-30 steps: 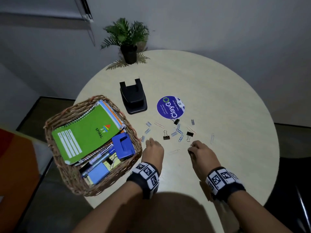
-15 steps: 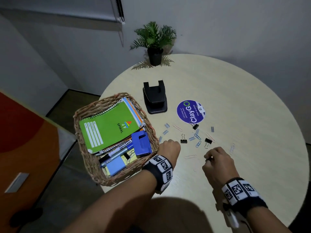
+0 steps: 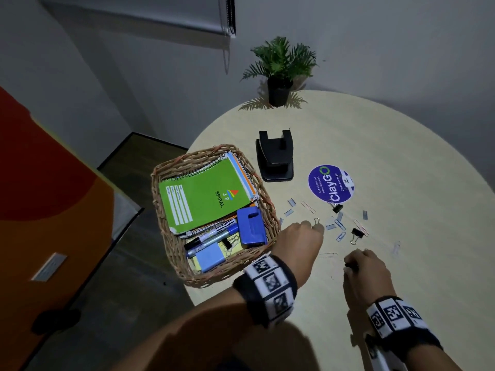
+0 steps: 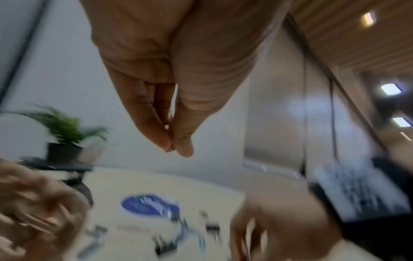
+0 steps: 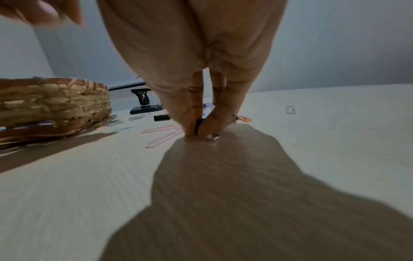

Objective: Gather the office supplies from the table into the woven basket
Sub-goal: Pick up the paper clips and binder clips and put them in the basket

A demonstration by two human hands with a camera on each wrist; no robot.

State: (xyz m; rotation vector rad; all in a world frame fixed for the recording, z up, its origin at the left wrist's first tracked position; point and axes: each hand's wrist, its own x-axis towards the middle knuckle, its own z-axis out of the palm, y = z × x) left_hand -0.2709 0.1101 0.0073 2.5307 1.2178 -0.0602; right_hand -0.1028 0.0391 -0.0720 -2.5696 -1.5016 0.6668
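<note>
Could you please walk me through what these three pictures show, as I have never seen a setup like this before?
No machine here: a person wears one camera on the head and one on each wrist, on black-and-white patterned bands. The wide picture looks down from the head; the other two look along each hand toward its fingers.

On the round table stand a woven basket already holding notebooks, pens and a blue punch, a black hole punch, a round blue sticker, a potted plant, and scattered paper clips and binder clips.

The left hand is pinching something small at its fingertips; the wrist picture is too blurred to tell what. The right hand pinches a small black binder clip against the table.
</note>
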